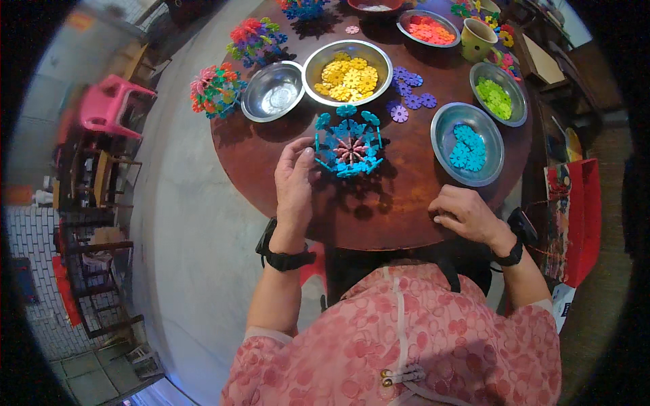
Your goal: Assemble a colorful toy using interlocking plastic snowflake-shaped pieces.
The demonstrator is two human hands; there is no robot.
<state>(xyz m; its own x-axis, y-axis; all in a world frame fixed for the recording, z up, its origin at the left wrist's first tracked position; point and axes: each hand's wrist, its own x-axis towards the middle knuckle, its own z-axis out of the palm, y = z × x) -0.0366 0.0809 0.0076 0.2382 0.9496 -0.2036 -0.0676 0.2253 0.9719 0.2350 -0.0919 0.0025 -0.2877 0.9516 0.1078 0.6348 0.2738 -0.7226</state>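
Note:
A part-round, open-topped structure of turquoise flower-shaped linking discs (369, 162), with a pink star-like centre, is in front of me on the table. My left hand (296, 177) is at its left side, thumb and fingers closed on its edge. My right hand (467, 213) rests at the table's near right edge with its fingers curled; whatever they may hold is hidden. Just beyond it stands a metal bowl (443, 159) with loose turquoise discs (468, 149). Several purple discs (412, 101) lie on the table behind the structure.
On the round brown table (271, 179) stand an empty metal bowl (253, 101) and bowls of yellow (351, 78), green (493, 98) and orange-red discs (428, 30). A green cup (478, 40) is far right. Finished multicoloured balls (215, 91) line the left edge. A pink stool (108, 105) stands left.

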